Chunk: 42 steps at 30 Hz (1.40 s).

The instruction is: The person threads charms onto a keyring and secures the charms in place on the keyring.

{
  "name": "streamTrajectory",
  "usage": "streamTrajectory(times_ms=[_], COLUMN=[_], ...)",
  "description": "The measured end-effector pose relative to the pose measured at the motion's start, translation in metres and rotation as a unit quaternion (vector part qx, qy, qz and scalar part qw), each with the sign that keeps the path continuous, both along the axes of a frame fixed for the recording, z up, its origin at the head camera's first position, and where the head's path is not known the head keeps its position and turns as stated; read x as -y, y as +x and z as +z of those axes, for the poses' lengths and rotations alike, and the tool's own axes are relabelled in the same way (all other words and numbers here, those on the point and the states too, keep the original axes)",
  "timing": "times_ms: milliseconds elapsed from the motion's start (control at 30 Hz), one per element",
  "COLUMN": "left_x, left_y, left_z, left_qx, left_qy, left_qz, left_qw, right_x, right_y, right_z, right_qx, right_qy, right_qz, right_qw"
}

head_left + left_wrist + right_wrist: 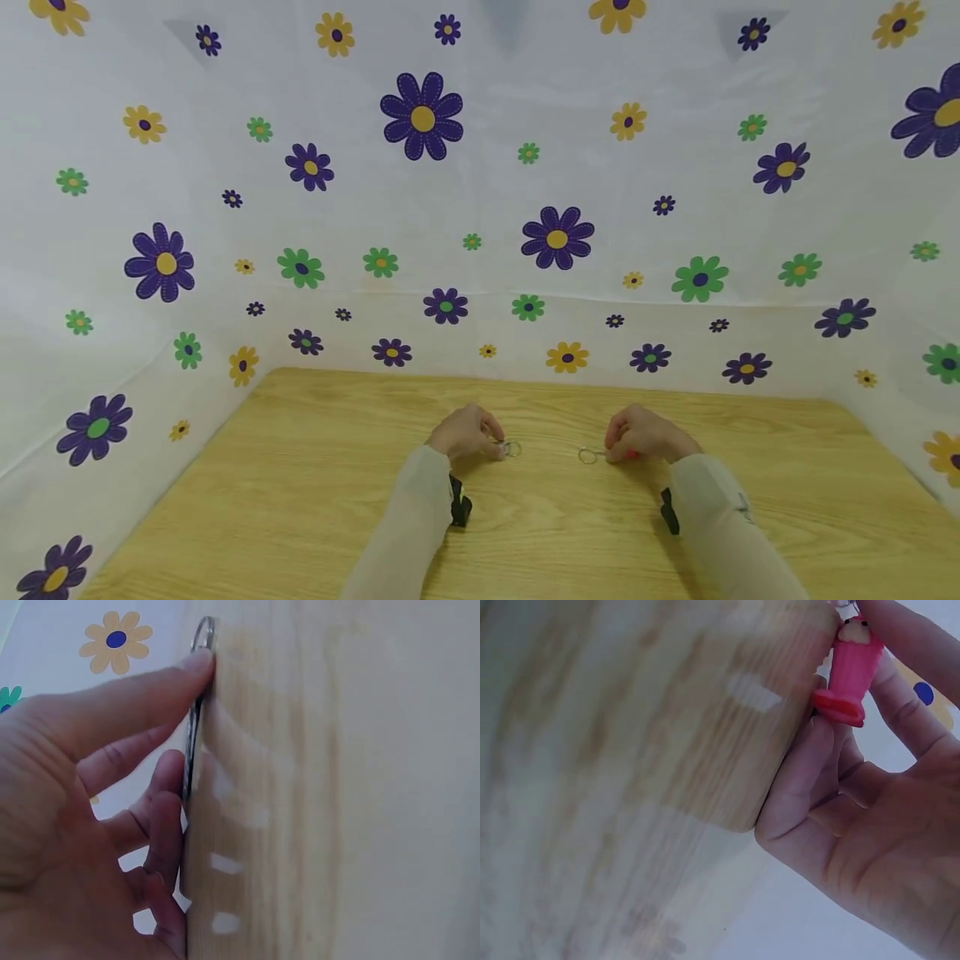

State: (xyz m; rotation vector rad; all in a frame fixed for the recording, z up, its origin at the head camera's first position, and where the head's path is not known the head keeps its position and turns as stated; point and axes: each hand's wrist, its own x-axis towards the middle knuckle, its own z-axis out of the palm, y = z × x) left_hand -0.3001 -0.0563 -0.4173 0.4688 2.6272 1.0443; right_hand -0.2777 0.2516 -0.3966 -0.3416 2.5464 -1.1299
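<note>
Pinched in left hand (467, 432), left ring (519, 448), loop just rightward of grip; pinched in right hand (643, 433), pink charm (853, 667) with right ring (580, 456) just leftward of grip (long axis roughly crosswise), loops apart, facing.

Left sleeve (405, 525) and right sleeve (723, 525): both long, pale off-white, down to the wrists. Left black wrist piece (460, 503) sits on the inner side, chunky, angular, lower end jutting out. Right black wrist piece (670, 511), also inner side, shows as a slim slanted strip. Small greyish mark (743, 507) on right sleeve, outer side, too blurred to read. Left fingers (135, 705), right fingers (799, 784): bare.
</note>
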Motion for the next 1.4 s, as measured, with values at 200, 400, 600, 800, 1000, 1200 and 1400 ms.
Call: streamTrajectory(times_ms=[200, 400, 600, 800, 1000, 1200, 1400], left_x=[-0.005, -0.003, -0.007, -0.006, 0.001, 0.004, 0.008], left_y=[0.002, 0.001, -0.001, 0.002, 0.005, 0.005, 0.004], left_z=[0.005, 0.004, 0.003, 0.003, 0.003, 0.008, 0.012], left_qx=[0.007, 0.027, 0.034, 0.027, -0.001, 0.020, 0.036], left_qy=[-0.008, 0.003, 0.006, 0.016, 0.027, 0.037, 0.064], left_qz=[0.006, 0.011, 0.008, 0.013, 0.002, -0.027, -0.048], left_qw=[0.9999, 0.9996, 0.9994, 0.9994, 0.9996, 0.9988, 0.9961], right_x=[0.002, 0.006, 0.003, -0.002, -0.006, -0.012, -0.015], right_y=[0.001, 0.001, 0.001, 0.000, -0.006, -0.005, -0.002], right_z=[0.004, 0.002, 0.002, 0.003, 0.005, 0.005, 0.009], right_qx=[-0.016, -0.015, -0.020, -0.008, 0.020, 0.082, 0.108], right_qy=[0.040, 0.034, 0.042, 0.040, 0.020, -0.064, -0.094], right_qz=[-0.002, -0.001, -0.002, 0.015, 0.023, 0.001, 0.005], right_qw=[0.999, 0.999, 0.999, 0.999, 0.999, 0.995, 0.990])
